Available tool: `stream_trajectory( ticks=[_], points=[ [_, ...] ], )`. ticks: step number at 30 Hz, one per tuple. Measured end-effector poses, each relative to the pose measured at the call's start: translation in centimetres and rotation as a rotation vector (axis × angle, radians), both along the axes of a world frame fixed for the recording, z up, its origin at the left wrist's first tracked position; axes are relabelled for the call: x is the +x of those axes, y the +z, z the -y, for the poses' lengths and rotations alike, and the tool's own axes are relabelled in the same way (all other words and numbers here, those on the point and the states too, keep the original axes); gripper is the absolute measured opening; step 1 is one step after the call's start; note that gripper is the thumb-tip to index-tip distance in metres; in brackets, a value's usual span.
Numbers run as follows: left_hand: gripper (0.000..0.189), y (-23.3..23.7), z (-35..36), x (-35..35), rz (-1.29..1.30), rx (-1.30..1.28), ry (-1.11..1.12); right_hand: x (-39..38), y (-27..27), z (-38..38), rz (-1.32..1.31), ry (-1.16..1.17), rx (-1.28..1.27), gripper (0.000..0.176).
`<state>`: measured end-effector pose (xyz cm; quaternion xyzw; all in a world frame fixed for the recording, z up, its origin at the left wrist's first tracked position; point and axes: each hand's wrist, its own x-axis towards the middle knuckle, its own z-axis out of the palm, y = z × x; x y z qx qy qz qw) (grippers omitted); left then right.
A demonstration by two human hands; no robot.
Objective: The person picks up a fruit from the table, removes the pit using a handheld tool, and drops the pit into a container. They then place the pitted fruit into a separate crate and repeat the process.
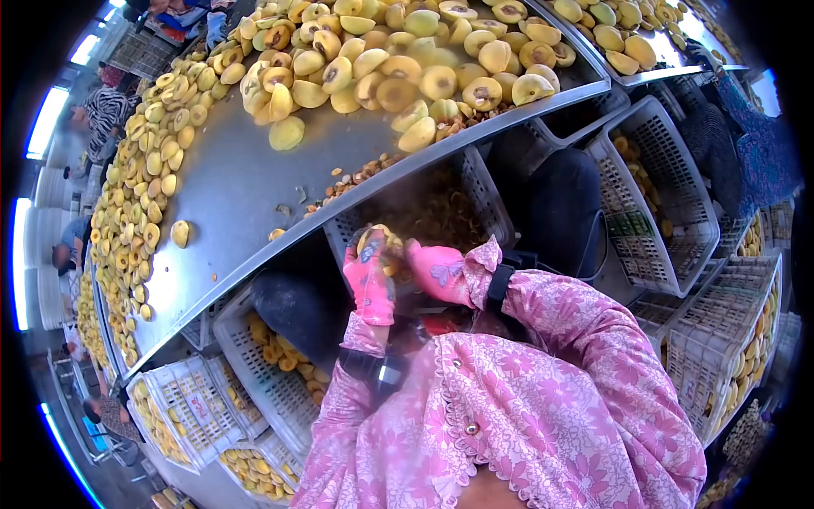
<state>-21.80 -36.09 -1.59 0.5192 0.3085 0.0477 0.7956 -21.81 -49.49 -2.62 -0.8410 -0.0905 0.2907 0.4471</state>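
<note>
My left hand [370, 276], in a pink glove with grey patches, is closed around a yellow peach half [390, 241] just past the table's near edge. My right hand [439, 273], in a matching pink glove, is curled shut close beside the fruit; whatever its fingers hold is hidden. Beneath both hands, between my knees, stands a grey plastic crate [487, 199] with brown pits and scraps [445, 212] in it. Haze blurs that part of the view. Many halved peaches [398, 64], some with brown centres, are heaped on the metal table [246, 182] ahead.
Pits and scraps [360, 176] lie along the table's raised rim. A crate [284, 373] with peach halves stands at my left, another crate [657, 195] at my right. Stacked crates [721, 331] stand further right. Other people [755, 153] are at the sides.
</note>
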Motion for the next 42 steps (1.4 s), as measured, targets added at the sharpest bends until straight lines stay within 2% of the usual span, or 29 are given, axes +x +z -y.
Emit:
stream_trajectory(
  ticks=[1,3,6,8,11,13,14,16,17,18,21,22,23,25,26,29,30,33,37,38,41,42],
  points=[
    [0.028,0.0,0.1,0.1,0.000,0.003,0.011,0.1,0.4,-0.1,-0.020,0.025,0.051,0.031],
    [0.028,0.2,0.2,0.0,0.001,0.000,0.013,0.1,0.6,-0.4,-0.075,0.047,0.130,0.023],
    [0.028,-0.4,0.1,-0.2,0.000,0.017,0.012,-0.2,-0.1,-0.5,-0.094,0.058,0.138,0.024],
    [0.027,-0.6,0.1,-0.2,-0.007,0.008,0.006,-0.1,-0.5,0.0,0.010,0.094,0.044,0.024],
    [0.027,-0.8,0.0,-0.1,0.011,-0.109,-0.014,0.2,0.2,0.4,-0.176,-0.038,0.095,0.045],
    [0.028,-0.8,-0.4,0.6,0.069,-0.260,-0.041,-0.1,1.0,0.8,0.124,-0.029,0.054,0.034],
    [0.032,-0.7,-0.6,0.3,0.106,-0.464,-0.078,-0.2,1.2,0.8,0.271,-0.024,0.035,0.030],
    [0.032,1.0,-0.6,0.2,0.046,-0.537,-0.039,1.0,2.2,0.4,0.430,-0.330,0.373,0.024],
    [0.032,1.4,-0.6,0.1,0.017,-0.574,-0.023,0.7,3.2,1.7,-0.075,-0.421,0.356,0.023],
    [0.033,1.6,-0.5,0.1,0.031,-0.634,-0.038,0.9,5.2,2.6,-0.312,-0.406,0.440,0.029],
    [0.045,0.2,0.2,-0.1,0.035,-0.506,-0.163,0.0,3.5,1.8,-0.030,-0.329,0.382,0.036],
    [0.047,-0.1,0.6,-0.4,0.056,-0.290,-0.227,-0.1,3.1,1.4,0.035,-0.402,0.417,0.046],
    [0.049,-0.2,1.0,-0.6,0.065,-0.067,-0.275,0.0,2.2,1.3,0.016,-0.428,0.491,0.046],
    [0.049,1.2,1.5,-0.5,-0.026,-0.286,-0.216,0.3,1.4,1.1,-0.026,-0.482,0.644,0.048],
    [0.046,0.2,1.0,-0.3,0.014,-0.220,-0.241,0.0,1.1,1.4,-0.171,-0.503,0.676,0.049],
    [0.042,2.4,0.9,-0.2,0.048,0.014,-0.360,-0.2,1.4,1.8,-0.224,-0.487,0.750,0.048],
    [0.041,3.0,0.9,-0.2,0.050,0.047,-0.378,0.0,2.0,2.1,-0.312,-0.459,0.768,0.048],
    [0.039,3.4,1.1,0.1,-0.033,-0.251,-0.227,0.5,3.4,3.1,-0.501,-0.440,0.835,0.047],
    [0.036,2.9,1.7,0.1,0.171,-0.371,-0.272,0.8,3.2,3.0,-0.534,-0.539,1.007,0.045],
    [0.028,2.6,2.2,0.0,0.269,0.067,-0.303,0.8,3.1,3.2,-0.540,-0.531,1.024,0.045],
    [0.023,2.8,1.3,0.5,0.204,0.058,-0.163,0.6,3.9,3.6,-0.496,-0.562,0.968,0.044],
    [0.019,2.9,0.8,0.8,0.220,0.024,-0.051,0.5,4.4,3.7,-0.472,-0.582,0.932,0.044]
  ],
)
